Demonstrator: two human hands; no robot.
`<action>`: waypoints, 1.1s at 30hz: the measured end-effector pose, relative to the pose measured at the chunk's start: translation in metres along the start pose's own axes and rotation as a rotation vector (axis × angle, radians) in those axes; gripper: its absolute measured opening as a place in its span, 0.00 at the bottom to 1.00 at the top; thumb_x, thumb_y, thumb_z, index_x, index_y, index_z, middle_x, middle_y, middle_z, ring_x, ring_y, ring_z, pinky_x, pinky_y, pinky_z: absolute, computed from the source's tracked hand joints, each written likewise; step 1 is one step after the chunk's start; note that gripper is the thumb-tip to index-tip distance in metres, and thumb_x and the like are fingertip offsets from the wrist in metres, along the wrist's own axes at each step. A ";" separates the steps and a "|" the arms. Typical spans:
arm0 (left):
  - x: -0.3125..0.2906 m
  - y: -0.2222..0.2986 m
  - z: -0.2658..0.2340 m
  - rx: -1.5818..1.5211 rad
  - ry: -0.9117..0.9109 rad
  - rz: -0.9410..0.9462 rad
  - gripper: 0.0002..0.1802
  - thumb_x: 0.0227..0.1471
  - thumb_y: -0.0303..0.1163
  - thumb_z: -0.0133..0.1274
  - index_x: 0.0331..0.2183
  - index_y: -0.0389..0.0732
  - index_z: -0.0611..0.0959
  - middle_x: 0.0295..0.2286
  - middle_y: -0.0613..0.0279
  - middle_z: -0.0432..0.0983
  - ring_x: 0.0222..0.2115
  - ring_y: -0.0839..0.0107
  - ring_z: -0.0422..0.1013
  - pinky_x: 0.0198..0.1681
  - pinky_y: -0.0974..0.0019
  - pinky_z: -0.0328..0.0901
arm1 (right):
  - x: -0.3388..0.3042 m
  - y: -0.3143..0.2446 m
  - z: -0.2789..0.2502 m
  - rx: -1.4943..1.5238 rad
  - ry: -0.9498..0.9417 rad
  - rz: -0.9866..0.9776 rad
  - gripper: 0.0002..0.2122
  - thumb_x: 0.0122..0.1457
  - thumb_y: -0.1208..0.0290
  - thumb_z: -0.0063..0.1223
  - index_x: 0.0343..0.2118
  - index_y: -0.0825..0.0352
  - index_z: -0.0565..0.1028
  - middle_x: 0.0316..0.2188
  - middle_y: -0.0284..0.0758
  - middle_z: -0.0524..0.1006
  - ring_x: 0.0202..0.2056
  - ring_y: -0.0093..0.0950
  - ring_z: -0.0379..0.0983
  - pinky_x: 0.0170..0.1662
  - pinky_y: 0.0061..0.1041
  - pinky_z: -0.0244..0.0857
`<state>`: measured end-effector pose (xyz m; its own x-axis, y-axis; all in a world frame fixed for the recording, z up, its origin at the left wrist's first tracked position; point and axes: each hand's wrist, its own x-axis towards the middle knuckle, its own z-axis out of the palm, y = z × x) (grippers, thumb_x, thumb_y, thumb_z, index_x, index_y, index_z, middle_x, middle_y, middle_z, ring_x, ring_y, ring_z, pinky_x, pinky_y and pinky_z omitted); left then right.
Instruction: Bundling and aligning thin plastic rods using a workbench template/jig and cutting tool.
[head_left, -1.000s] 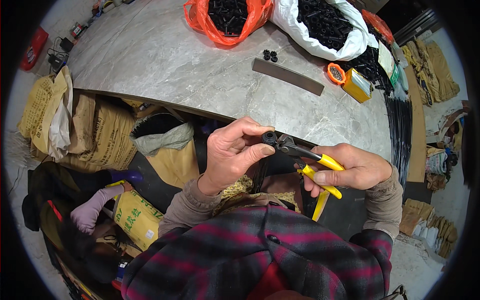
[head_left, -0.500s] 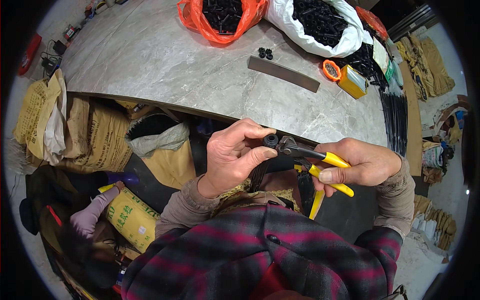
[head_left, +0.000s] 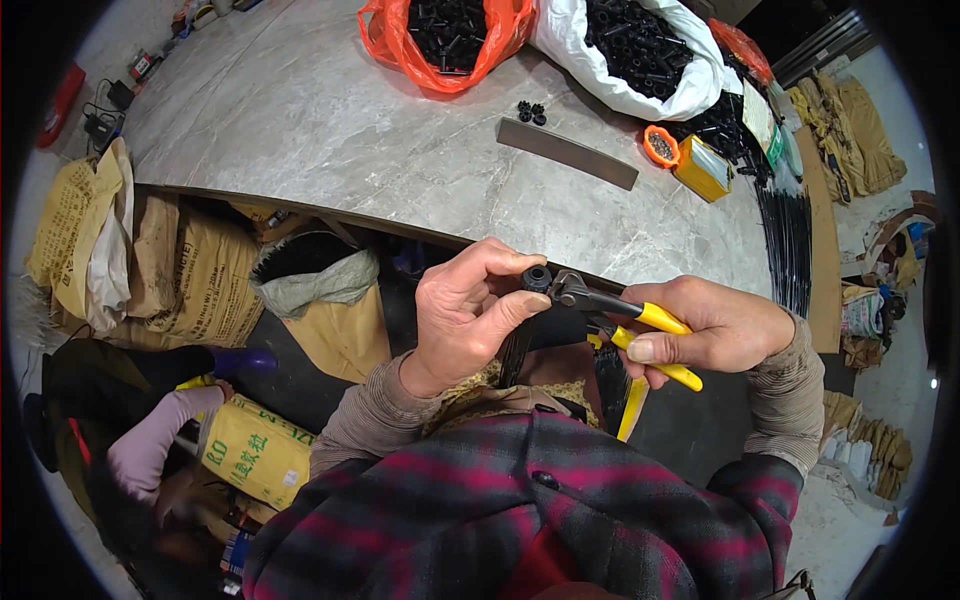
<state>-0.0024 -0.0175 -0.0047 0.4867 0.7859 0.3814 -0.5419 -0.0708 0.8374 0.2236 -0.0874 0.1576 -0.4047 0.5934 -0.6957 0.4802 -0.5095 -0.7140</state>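
Black fitting: a small ringed piece (head_left: 538,278) sits before the wearer's chest, just off the table's near edge.
Left hand: thumb and fingertips of the left hand (head_left: 460,320) pinch the fitting, forearm angled up from below.
Pliers: yellow-handled pliers (head_left: 600,302) point left, their metal nose close beside the fitting; contact cannot be made out.
Right hand: the right hand (head_left: 715,325) grasps the yellow handles, thumb across the lower one, wrist bent inward.
Tabletop: grey, marble-patterned tabletop (head_left: 390,165) bears a metal strip (head_left: 567,155), a cluster of black pieces (head_left: 532,112), an orange cup (head_left: 650,137) and a yellow box (head_left: 700,178).
Far edge: red-orange bag (head_left: 440,84) and white bag (head_left: 605,88), both full of black parts.
Room: brown sack (head_left: 210,280) at left; nearby, a lilac-sleeved co-worker (head_left: 150,440) touches a yellow sack (head_left: 250,455).
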 end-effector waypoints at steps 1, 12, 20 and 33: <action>0.001 0.000 -0.001 0.002 0.002 0.004 0.17 0.50 0.11 0.60 0.43 0.27 0.80 0.37 0.54 0.76 0.39 0.72 0.74 0.45 0.69 0.70 | 0.001 0.001 0.001 0.039 -0.006 -0.012 0.16 0.69 0.66 0.52 0.51 0.73 0.70 0.35 0.35 0.79 0.34 0.21 0.77 0.38 0.23 0.70; 0.008 0.008 -0.007 -0.140 -0.034 -0.079 0.13 0.54 0.13 0.59 0.43 0.26 0.80 0.36 0.57 0.78 0.39 0.70 0.78 0.47 0.68 0.74 | -0.002 0.017 -0.011 -0.055 -0.002 -0.187 0.20 0.69 0.63 0.52 0.55 0.74 0.68 0.41 0.37 0.80 0.42 0.23 0.79 0.43 0.24 0.72; 0.007 0.008 -0.003 -0.116 -0.043 -0.073 0.14 0.53 0.12 0.60 0.43 0.26 0.80 0.36 0.57 0.77 0.38 0.71 0.78 0.46 0.69 0.73 | -0.009 0.001 -0.013 -0.136 -0.009 -0.033 0.17 0.69 0.62 0.53 0.50 0.72 0.70 0.30 0.32 0.79 0.27 0.18 0.76 0.31 0.20 0.70; 0.003 0.002 0.006 -0.056 0.072 -0.033 0.15 0.52 0.13 0.62 0.43 0.27 0.82 0.36 0.62 0.78 0.36 0.80 0.73 0.39 0.77 0.68 | 0.000 -0.003 -0.005 -0.131 0.018 -0.068 0.13 0.69 0.64 0.52 0.45 0.71 0.71 0.26 0.30 0.76 0.23 0.16 0.72 0.28 0.19 0.67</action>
<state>0.0026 -0.0189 0.0003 0.4554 0.8294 0.3236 -0.5653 -0.0115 0.8248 0.2255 -0.0829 0.1603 -0.4266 0.6356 -0.6434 0.5497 -0.3827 -0.7425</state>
